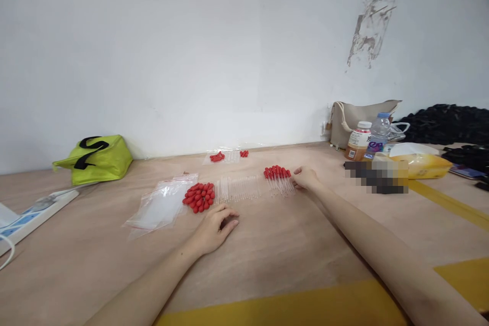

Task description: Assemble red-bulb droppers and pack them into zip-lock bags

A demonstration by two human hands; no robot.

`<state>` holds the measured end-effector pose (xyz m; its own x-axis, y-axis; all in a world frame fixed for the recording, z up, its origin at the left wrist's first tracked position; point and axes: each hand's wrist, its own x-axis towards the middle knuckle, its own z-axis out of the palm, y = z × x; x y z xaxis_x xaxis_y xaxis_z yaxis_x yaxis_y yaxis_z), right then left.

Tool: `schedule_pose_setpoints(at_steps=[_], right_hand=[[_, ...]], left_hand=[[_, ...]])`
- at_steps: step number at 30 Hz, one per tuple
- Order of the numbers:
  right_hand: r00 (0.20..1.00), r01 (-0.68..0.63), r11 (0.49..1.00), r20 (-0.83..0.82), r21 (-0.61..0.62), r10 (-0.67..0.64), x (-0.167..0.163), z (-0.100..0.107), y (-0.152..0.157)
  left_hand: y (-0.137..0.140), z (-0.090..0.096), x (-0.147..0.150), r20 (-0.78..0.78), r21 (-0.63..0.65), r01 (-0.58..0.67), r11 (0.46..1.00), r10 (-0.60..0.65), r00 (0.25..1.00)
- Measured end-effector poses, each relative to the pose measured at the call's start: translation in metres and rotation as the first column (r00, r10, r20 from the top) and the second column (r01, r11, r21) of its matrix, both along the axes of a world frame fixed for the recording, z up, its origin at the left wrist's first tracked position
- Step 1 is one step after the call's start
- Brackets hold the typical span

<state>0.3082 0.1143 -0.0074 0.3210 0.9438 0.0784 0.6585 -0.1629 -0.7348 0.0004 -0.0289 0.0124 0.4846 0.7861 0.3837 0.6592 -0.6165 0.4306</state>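
My left hand [216,229] rests on the brown-covered table, fingers loosely curled and thumb apart, with nothing in it. Just beyond it lies a pile of red rubber bulbs [199,197]. A row of clear thin glass tubes [239,188] is laid out to the right of the pile. Farther right sits a row of droppers [278,178], tubes with red bulbs on their upper ends. At the right end of that row, my right hand [304,178] has its fingertips closed on the last dropper, partly hidden by the fingers.
Clear zip bags [164,204] lie left of the bulbs. A filled bag [226,157] of bulbs and tubes is near the wall. A green bag [99,158] and power strip [36,219] stand left; bottles [359,140], a tissue pack [420,163] and a beige bag [357,112] right.
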Motion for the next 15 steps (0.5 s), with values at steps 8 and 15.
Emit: schedule_pose_setpoints(at_steps=[8,15], right_hand=[[0.995,0.03,0.996,0.094,0.083,-0.038,0.006,0.009,-0.01],[0.866,-0.342,0.924,0.439,0.172,0.239,-0.054,0.037,-0.045]], left_hand=[[0.002,-0.001,0.0,-0.011,0.005,-0.001,1.0,0.001,1.0],[0.002,-0.001,0.0,-0.004,-0.006,-0.004,1.0,0.004,1.0]])
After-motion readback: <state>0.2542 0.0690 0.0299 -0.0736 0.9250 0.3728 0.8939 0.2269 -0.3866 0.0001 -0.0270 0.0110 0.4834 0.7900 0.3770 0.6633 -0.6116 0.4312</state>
